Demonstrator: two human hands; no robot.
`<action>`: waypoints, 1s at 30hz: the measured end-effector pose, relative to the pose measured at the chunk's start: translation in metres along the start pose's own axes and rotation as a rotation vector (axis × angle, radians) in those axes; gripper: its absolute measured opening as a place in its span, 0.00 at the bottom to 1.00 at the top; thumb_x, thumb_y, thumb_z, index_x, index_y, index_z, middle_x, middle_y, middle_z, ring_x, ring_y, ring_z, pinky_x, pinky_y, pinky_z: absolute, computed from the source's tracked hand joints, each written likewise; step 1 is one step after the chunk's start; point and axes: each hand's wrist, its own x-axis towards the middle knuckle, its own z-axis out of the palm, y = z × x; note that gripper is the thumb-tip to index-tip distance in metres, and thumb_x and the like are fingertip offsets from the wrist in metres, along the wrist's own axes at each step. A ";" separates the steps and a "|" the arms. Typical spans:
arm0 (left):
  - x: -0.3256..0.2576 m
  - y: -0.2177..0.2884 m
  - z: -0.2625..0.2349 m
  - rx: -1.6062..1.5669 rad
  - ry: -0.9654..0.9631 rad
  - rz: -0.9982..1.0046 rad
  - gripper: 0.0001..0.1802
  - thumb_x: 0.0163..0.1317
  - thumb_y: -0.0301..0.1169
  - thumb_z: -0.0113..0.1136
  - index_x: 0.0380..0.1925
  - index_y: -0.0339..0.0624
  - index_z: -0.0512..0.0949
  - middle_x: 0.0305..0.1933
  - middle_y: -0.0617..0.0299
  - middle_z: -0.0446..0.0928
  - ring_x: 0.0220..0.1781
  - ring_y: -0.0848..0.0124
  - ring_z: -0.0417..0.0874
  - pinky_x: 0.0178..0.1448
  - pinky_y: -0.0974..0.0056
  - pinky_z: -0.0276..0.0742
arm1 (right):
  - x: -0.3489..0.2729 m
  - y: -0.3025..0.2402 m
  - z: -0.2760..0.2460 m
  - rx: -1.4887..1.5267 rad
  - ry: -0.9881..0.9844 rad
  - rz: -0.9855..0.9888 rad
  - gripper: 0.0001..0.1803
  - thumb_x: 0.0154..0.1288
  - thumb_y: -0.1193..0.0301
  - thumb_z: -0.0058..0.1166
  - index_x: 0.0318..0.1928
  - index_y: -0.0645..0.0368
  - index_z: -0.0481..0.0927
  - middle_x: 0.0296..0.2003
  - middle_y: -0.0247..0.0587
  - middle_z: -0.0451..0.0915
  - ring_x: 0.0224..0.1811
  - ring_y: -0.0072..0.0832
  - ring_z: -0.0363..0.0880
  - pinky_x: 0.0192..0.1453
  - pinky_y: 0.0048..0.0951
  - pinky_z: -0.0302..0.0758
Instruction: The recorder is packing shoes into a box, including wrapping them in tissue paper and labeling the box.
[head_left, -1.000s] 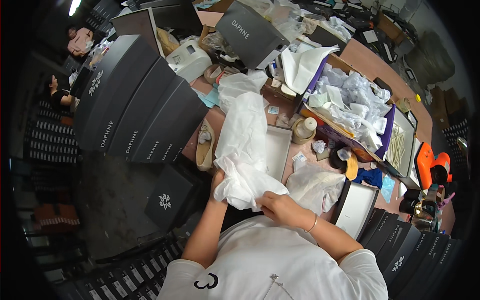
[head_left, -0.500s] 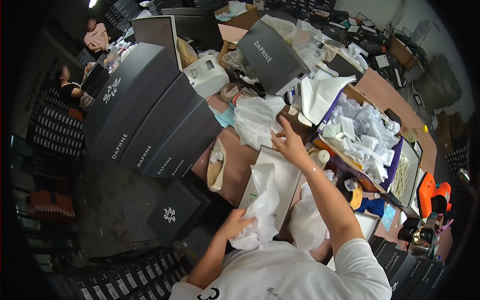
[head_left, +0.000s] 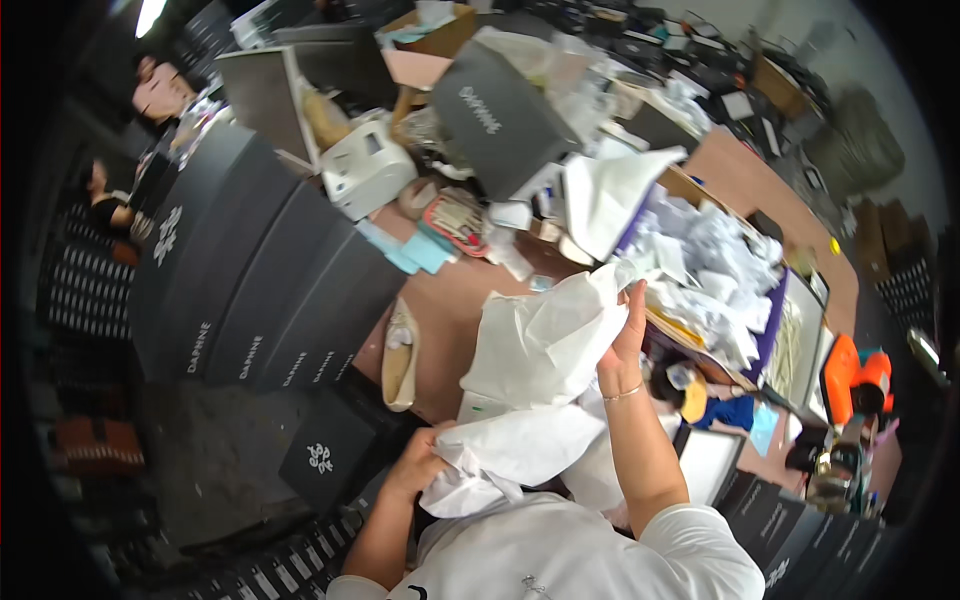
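Note:
My left hand [head_left: 420, 462] is closed on a crumpled sheet of white tissue paper [head_left: 535, 445] close to my body. At the right, my right hand [head_left: 626, 335] grips the edge of another white tissue sheet [head_left: 545, 345], which spreads over the open white shoe box. Only a small strip of that box [head_left: 474, 407] shows between the two sheets. A cream flat shoe [head_left: 400, 365], with white stuffing in its toe, lies on the pinkish table [head_left: 440, 300] to the left of the paper.
Large dark shoe boxes [head_left: 235, 260] are stacked at the left. A white label printer [head_left: 367, 170] and a tilted dark box [head_left: 500, 120] stand at the back. A purple-edged carton [head_left: 775, 320] of crumpled paper sits at the right, near an orange tool [head_left: 842, 375]. Two people work far left.
My right hand has taken hold of the tissue sheet at the back and drawn it nearer, over the white box. The left hand has shifted slightly left with its tissue, and the view has moved.

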 end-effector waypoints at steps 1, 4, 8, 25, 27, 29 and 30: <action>0.007 0.008 -0.001 0.066 -0.002 0.021 0.17 0.48 0.23 0.64 0.41 0.32 0.80 0.40 0.68 0.77 0.44 0.77 0.78 0.52 0.71 0.72 | -0.010 -0.016 -0.002 0.000 -0.005 0.000 0.35 0.67 0.39 0.45 0.49 0.61 0.76 0.44 0.42 0.82 0.46 0.34 0.81 0.54 0.38 0.77; 0.019 0.037 0.008 0.308 0.052 0.249 0.20 0.41 0.21 0.64 0.39 0.30 0.78 0.41 0.64 0.76 0.44 0.75 0.77 0.52 0.71 0.71 | -0.034 -0.055 0.000 -0.009 -0.069 -0.025 0.35 0.63 0.34 0.44 0.36 0.57 0.78 0.25 0.35 0.80 0.25 0.27 0.79 0.30 0.28 0.77; 0.023 0.069 0.022 0.557 0.218 0.418 0.17 0.37 0.16 0.60 0.33 0.35 0.74 0.43 0.63 0.74 0.43 0.77 0.74 0.49 0.71 0.70 | -0.064 -0.094 0.001 0.206 -0.144 -0.005 0.34 0.58 0.28 0.44 0.23 0.48 0.65 0.12 0.23 0.60 0.13 0.18 0.59 0.17 0.22 0.56; 0.287 0.115 0.157 1.520 0.141 1.392 0.11 0.44 0.19 0.57 0.30 0.40 0.80 0.45 0.55 0.79 0.50 0.53 0.78 0.58 0.51 0.71 | -0.133 -0.124 -0.067 0.252 -0.258 -0.061 0.35 0.67 0.36 0.39 0.29 0.59 0.71 0.19 0.29 0.60 0.14 0.15 0.52 0.16 0.20 0.51; 0.342 0.078 0.124 1.863 0.028 0.765 0.10 0.47 0.19 0.57 0.30 0.40 0.82 0.44 0.50 0.79 0.48 0.49 0.80 0.53 0.49 0.74 | -0.137 -0.129 -0.076 0.229 -0.256 -0.073 0.34 0.68 0.36 0.39 0.28 0.58 0.70 0.19 0.29 0.59 0.14 0.15 0.51 0.16 0.21 0.51; 0.374 0.062 0.119 1.945 -0.027 0.433 0.09 0.49 0.19 0.56 0.30 0.39 0.82 0.41 0.46 0.79 0.46 0.46 0.80 0.51 0.49 0.75 | -0.143 -0.138 -0.096 0.165 -0.244 -0.092 0.33 0.68 0.37 0.39 0.27 0.56 0.69 0.19 0.29 0.59 0.14 0.16 0.51 0.17 0.21 0.51; 0.376 0.063 0.114 1.912 0.004 0.419 0.09 0.50 0.20 0.55 0.30 0.38 0.82 0.39 0.44 0.79 0.45 0.45 0.80 0.50 0.48 0.75 | -0.142 -0.140 -0.103 0.161 -0.212 -0.105 0.32 0.68 0.37 0.39 0.27 0.55 0.68 0.19 0.29 0.58 0.14 0.16 0.51 0.17 0.21 0.51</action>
